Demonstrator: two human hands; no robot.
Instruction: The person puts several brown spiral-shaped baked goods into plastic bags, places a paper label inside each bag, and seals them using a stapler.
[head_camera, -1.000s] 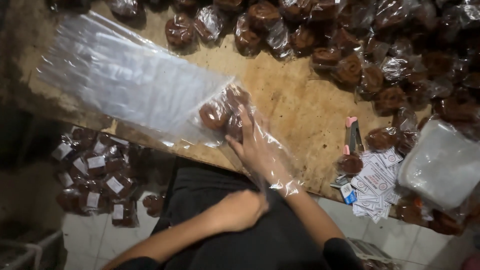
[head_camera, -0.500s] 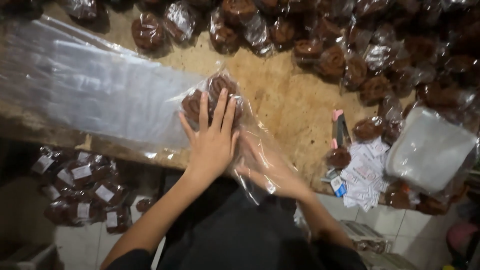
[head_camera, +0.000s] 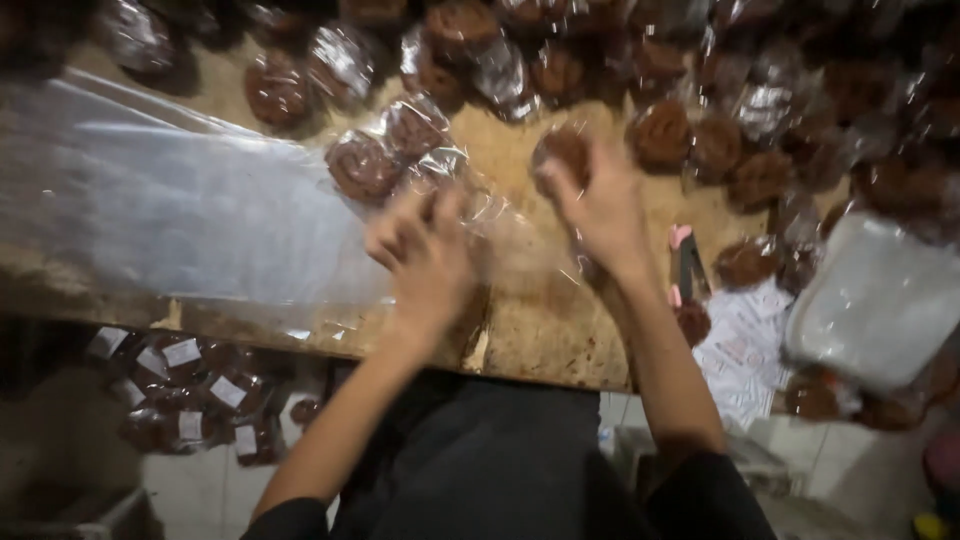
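Note:
A long clear plastic bag (head_camera: 180, 215) lies across the wooden table (head_camera: 545, 345), with two wrapped brown cakes (head_camera: 365, 165) in its right end. My left hand (head_camera: 425, 260) is at the bag's open mouth, its fingers curled on the plastic. Further back, my right hand (head_camera: 605, 210) grips one wrapped brown cake (head_camera: 563, 150) at the edge of the pile. Both hands are motion-blurred.
Several wrapped brown cakes (head_camera: 700, 140) are heaped along the back and right of the table. A pink and black tool (head_camera: 686, 265), paper labels (head_camera: 745, 345) and a white plastic container (head_camera: 880, 300) lie at the right. Labelled packs (head_camera: 190, 395) sit on the floor below.
My left hand lifted off the cakes in the bag and drew back to its mouth. My right hand left the bag, reached to the pile and took one cake.

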